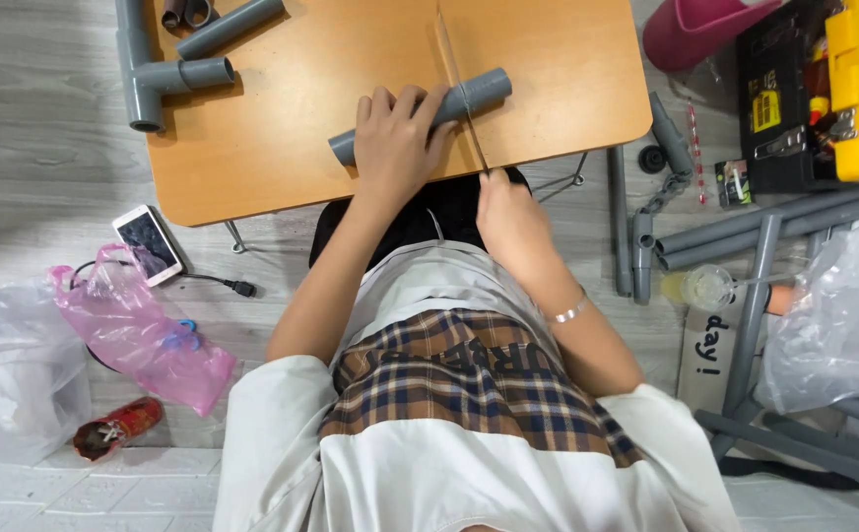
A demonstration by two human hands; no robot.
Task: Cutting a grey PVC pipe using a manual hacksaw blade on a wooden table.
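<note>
The floor was made of pale grey boards with a wood grain, and near the bottom edge it changed to lighter tiles. A small low table with an orange-brown wooden top and rounded corners stood on it (thin metal legs showed under its edge). The light was soft and even, with only short shadows under the table. Around the table the floor was crowded: a pink plastic bag, clear bags, a black and yellow toolbox.
</note>
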